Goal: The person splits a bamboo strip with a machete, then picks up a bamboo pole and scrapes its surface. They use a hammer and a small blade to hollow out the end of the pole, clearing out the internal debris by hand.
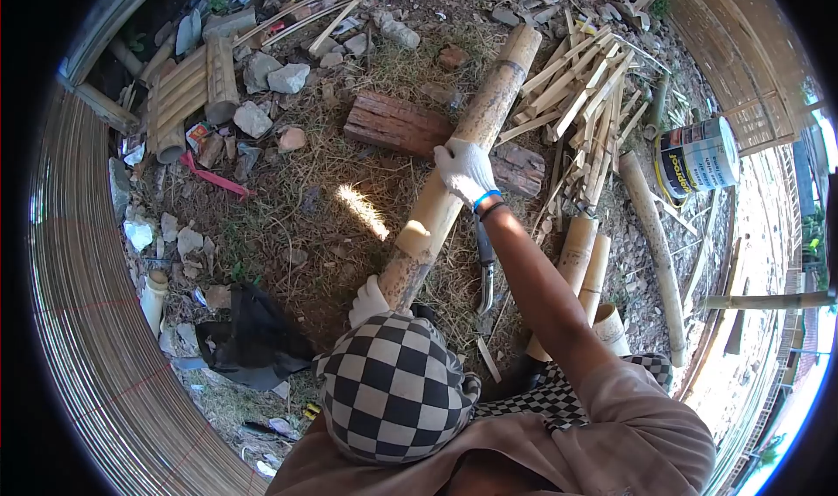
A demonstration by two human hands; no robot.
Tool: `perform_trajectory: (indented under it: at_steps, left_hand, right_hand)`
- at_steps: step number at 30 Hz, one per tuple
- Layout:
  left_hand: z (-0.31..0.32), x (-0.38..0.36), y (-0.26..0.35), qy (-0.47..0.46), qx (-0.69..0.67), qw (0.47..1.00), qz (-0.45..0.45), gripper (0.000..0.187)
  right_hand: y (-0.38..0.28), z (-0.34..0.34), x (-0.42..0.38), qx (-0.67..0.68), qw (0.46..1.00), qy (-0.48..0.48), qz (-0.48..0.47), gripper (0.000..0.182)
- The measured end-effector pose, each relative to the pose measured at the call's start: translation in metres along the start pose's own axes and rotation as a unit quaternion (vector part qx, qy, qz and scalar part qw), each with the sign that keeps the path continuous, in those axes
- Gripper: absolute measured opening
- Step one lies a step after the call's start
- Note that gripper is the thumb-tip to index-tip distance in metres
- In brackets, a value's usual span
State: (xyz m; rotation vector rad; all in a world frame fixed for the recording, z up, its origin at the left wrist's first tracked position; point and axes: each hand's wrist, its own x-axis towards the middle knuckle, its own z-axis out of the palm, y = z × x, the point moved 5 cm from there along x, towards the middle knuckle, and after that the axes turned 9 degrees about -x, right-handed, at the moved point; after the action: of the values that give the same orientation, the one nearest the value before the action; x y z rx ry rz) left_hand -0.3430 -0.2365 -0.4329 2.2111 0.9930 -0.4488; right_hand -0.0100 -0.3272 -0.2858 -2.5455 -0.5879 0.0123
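A thick bamboo pole [436,201] slants from my checkered knee up toward the far side, resting across a reddish-brown wooden block [397,123]. My right hand [465,171], in a white glove with blue and dark bands at the wrist, is closed over the pole's middle. At the near end my left hand [369,301], also in a white glove, holds the side of the pole; my knee hides part of that hand. Beside the pole, below my right wrist, lies a tool with a dark handle and a curved metal end [486,288].
Split bamboo pieces [580,95] are heaped at upper right, near a paint bucket [697,160]. Another bamboo pole [653,252] lies on the right. Bamboo lengths [183,103], stones [253,119] and a black plastic sheet [253,339] are on the left.
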Motion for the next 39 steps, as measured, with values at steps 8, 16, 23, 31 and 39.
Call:
perform_trajectory:
  at_steps: [8,16,23,31,39]
  left_hand:
    - [-0.069,0.000,0.058,-0.074,-0.135,0.985,0.076,0.121]
    - [-0.081,0.049,0.077,-0.213,-0.319,0.911,0.153,0.113]
    - [-0.083,0.009,0.123,0.143,-0.017,0.974,0.174,0.108]
    - [-0.076,0.020,0.132,0.062,-0.139,0.960,0.233,0.089]
    - [-0.052,0.037,0.130,0.003,-0.203,0.945,0.256,0.103]
  right_hand:
    - [0.001,0.011,-0.007,0.240,0.964,-0.072,0.087,0.041]
    - [-0.026,-0.021,-0.005,0.556,0.822,-0.121,-0.005,0.036]
    - [-0.095,-0.034,-0.056,0.362,0.917,-0.157,-0.062,0.034]
    - [-0.152,-0.109,-0.096,0.458,0.851,-0.207,-0.152,0.030]
    - [-0.180,-0.152,-0.072,0.285,0.918,0.018,-0.276,0.026]
